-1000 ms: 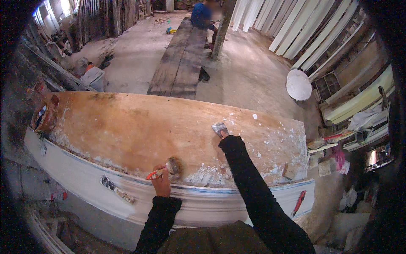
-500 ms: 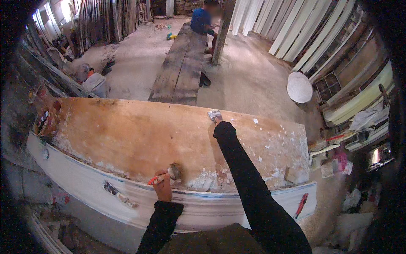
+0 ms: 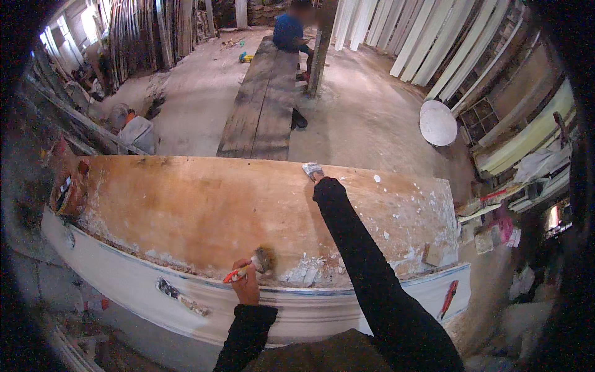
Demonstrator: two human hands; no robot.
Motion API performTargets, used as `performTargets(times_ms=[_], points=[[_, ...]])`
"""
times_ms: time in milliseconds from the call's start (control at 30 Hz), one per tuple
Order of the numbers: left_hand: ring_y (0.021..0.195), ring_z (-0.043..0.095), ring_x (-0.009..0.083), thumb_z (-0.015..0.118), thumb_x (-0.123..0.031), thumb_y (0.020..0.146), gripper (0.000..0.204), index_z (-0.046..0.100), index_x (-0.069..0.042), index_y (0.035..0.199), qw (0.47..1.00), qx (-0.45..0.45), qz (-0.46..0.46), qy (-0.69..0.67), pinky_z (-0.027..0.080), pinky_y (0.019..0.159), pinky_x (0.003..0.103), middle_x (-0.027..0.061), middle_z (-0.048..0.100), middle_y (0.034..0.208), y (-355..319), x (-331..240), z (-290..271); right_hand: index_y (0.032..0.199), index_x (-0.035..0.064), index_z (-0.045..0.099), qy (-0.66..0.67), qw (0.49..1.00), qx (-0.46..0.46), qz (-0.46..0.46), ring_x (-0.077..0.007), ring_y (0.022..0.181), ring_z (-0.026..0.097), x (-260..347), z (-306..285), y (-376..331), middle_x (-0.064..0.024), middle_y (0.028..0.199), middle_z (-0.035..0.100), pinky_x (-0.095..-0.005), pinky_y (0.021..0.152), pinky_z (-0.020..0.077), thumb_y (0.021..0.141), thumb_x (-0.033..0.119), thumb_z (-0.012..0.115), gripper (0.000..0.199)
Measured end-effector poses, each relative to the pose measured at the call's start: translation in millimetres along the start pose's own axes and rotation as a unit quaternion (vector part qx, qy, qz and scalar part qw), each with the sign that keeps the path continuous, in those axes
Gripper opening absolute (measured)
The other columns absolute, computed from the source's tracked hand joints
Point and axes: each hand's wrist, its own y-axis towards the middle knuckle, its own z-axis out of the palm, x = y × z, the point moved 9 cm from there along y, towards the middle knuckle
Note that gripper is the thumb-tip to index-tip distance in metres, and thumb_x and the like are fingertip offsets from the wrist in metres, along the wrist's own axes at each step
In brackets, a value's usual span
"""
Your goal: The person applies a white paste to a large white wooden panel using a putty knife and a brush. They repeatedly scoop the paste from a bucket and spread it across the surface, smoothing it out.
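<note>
My left hand [image 3: 248, 288] grips a paintbrush [image 3: 264, 260] by its red-and-wood handle. Its bristles are over the near part of a tan wooden board [image 3: 186, 204]. Stretched out toward the board's far edge, my right hand [image 3: 319, 177] holds a flat-bladed scraper [image 3: 312, 168]; its fingers are partly hidden by the black sleeve. White plaster flakes [image 3: 307, 271] lie on the board to the right of the brush. Along the near edge runs a white moulding [image 3: 322, 310], bearing a smeared putty knife [image 3: 180, 296] on the left and a red utility knife [image 3: 448, 299] on the right.
A small block [image 3: 432, 255] sits at the board's right end. Containers [image 3: 73, 183] crowd its left end. Beyond, a long plank bench [image 3: 254, 118] stretches away, with a person [image 3: 289, 32] seated on it beside a post [image 3: 322, 56]. White lengths [image 3: 434, 49] lean at the far right.
The view has shifted slightly. My left hand has moved a little to the right with the paintbrush. The right hand and scraper stay near the far edge.
</note>
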Motion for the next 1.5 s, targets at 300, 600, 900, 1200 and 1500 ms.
performTargets(times_ms=[300,600,900,1200,1500], points=[[0.077,0.045,0.0114,0.049,-0.007,0.078,0.009,0.048,-0.001,0.085,0.999,-0.006,-0.006,0.037,0.037,0.071,0.024,0.0042,0.047,0.083,-2.6,-0.6,-8.6,0.11,0.0159,0.048,0.014,0.998,0.059,0.013,-0.0279,0.064,0.058,5.8,13.7,-125.8,-0.0163,0.067,0.057,-0.0397,0.058,0.0452,0.071,0.029,0.049,0.041],[0.077,0.046,0.0113,0.05,-0.008,0.078,0.01,0.049,-0.001,0.085,1.0,0.005,0.006,0.028,0.038,0.07,0.025,0.0043,0.048,0.082,0.0,7.3,-7.0,0.111,0.0169,0.047,0.017,1.0,-0.011,-0.013,-0.0288,0.066,0.058,13.3,18.9,-76.2,-0.0174,0.069,0.057,-0.0406,0.059,0.0454,0.071,0.03,0.048,0.042],[0.079,0.046,0.0118,0.049,-0.006,0.077,0.011,0.048,-0.001,0.087,0.997,0.014,0.021,0.074,0.037,0.073,0.024,0.0047,0.048,0.084,0.2,6.8,-9.0,0.11,0.0171,0.047,0.078,0.99,0.1,0.058,-0.03,0.066,0.058,17.2,23.0,-159.8,-0.0177,0.07,0.058,-0.0419,0.059,0.0453,0.072,0.03,0.047,0.04],[0.079,0.046,0.0118,0.05,-0.006,0.076,0.012,0.047,0.0,0.087,0.999,0.003,-0.015,0.032,0.038,0.072,0.024,0.0045,0.048,0.084,5.5,17.2,-16.1,0.082,0.009,0.056,0.014,0.997,-0.042,-0.066,-0.0308,0.055,0.055,40.1,13.4,-107.0,-0.0139,0.058,0.056,-0.0422,0.051,0.0443,0.075,0.028,0.043,0.024],[0.077,0.046,0.0114,0.049,-0.007,0.077,0.011,0.048,-0.001,0.086,1.0,-0.001,-0.013,0.013,0.038,0.07,0.024,0.0043,0.049,0.081,-1.4,2.1,-3.5,0.078,0.0074,0.057,-0.018,0.993,-0.082,-0.083,-0.0278,0.05,0.055,36.9,11.7,-100.0,-0.0116,0.054,0.055,-0.0414,0.048,0.043,0.071,0.023,0.046,0.02]])
